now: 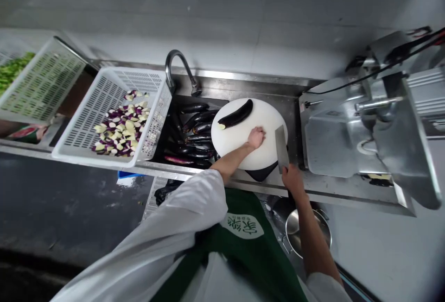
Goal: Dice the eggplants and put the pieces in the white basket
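Observation:
A dark purple eggplant point(236, 114), its pale cut end facing left, lies across the back of the round white cutting board point(222, 149). In front of it, my left hand point(256, 137) rests on the board with its fingers curled in; whatever they may hold is hidden. My right hand point(293, 179) grips the handle of a cleaver point(282, 147). The broad blade points away from me over the board's right edge. Left of the board, several whole eggplants point(198, 151) lie in the sink.
A white plastic basket point(79, 128) with cut eggplant pieces point(123, 128) stands left of the sink. Behind the sink curves a faucet point(179, 54). At the right is a metal slicing machine point(378, 112). Another basket point(45, 84) holds chopped greens. Below the counter sits a metal pot point(294, 228).

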`<state>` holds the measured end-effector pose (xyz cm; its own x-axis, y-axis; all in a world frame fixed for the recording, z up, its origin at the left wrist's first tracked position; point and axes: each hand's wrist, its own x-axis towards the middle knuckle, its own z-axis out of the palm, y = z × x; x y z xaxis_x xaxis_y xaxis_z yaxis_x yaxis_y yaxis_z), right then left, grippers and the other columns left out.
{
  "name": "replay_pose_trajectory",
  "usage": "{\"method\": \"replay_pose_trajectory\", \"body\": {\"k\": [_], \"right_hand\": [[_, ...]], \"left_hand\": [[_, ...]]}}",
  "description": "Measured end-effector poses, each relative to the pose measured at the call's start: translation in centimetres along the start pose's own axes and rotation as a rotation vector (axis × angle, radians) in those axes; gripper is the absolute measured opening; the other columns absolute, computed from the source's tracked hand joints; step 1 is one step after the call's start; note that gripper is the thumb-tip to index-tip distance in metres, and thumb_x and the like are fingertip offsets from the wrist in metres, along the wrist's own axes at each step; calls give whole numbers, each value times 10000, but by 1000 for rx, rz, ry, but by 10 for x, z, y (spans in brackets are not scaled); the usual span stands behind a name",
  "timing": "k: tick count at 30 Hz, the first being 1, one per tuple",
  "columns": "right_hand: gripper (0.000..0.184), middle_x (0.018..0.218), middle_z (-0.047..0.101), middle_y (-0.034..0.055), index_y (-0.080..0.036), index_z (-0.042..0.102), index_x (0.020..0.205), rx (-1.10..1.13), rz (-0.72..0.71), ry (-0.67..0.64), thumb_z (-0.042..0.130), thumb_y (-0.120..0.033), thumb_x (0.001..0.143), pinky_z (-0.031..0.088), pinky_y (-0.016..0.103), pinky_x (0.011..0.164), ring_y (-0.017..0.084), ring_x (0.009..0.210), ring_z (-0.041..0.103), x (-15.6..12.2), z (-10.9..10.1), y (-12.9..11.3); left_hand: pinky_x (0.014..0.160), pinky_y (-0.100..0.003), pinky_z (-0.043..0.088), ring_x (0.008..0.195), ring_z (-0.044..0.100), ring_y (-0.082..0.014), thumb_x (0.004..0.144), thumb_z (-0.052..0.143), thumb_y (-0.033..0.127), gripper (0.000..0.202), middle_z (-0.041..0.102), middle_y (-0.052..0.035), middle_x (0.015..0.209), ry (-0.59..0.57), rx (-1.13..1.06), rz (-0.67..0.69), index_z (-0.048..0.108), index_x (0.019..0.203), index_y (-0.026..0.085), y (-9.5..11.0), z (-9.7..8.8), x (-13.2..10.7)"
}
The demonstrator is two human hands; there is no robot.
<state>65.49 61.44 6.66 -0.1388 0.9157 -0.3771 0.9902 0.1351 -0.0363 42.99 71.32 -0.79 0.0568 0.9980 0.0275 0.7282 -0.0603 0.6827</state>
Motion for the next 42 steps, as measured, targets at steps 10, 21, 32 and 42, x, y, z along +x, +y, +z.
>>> {"method": "replay_pose_trajectory", "body": {"k": [10, 21, 32, 42], "right_hand": [[313, 986, 724, 196, -71, 646, 1114, 34, -15, -8, 401, -256, 1053, 459, 316, 791, 278, 957, 710, 5, 4, 11], [321, 942, 726, 186, -65, 658, 1119, -2, 3, 4, 418, -267, 1048, 447, 327, 770, 282, 902, 707, 7, 9, 6], [312, 972, 732, 182, -78, 664, 1088, 19, -21, 39, 410, -256, 1055, 444, 314, 745, 266, 909, 711, 3, 6, 3], [321, 953, 735, 156, -73, 634, 1178, 148, 33, 19, 402, -259, 1057, 442, 298, 745, 250, 907, 712, -2, 10, -2]], "left_hand": [[1105, -450, 462, 1100, 592, -278, 979, 515, 187, 212, 654, -114, 994, 4, -34, -54, 697, 870, 190, -59, -41, -85], [910, -402, 531, 1004, 707, -294, 936, 523, 164, 238, 726, -113, 991, 39, 349, -663, 736, 1010, 238, -131, -180, -307], [1067, -472, 464, 1245, 608, -321, 1037, 515, 333, 425, 656, -163, 1336, 88, 176, -383, 567, 1432, 184, -62, -154, -4], [1048, -488, 479, 1258, 544, -359, 759, 850, 374, 906, 522, -166, 1401, -221, 232, -124, 421, 1540, 209, -44, -120, -60]]}}
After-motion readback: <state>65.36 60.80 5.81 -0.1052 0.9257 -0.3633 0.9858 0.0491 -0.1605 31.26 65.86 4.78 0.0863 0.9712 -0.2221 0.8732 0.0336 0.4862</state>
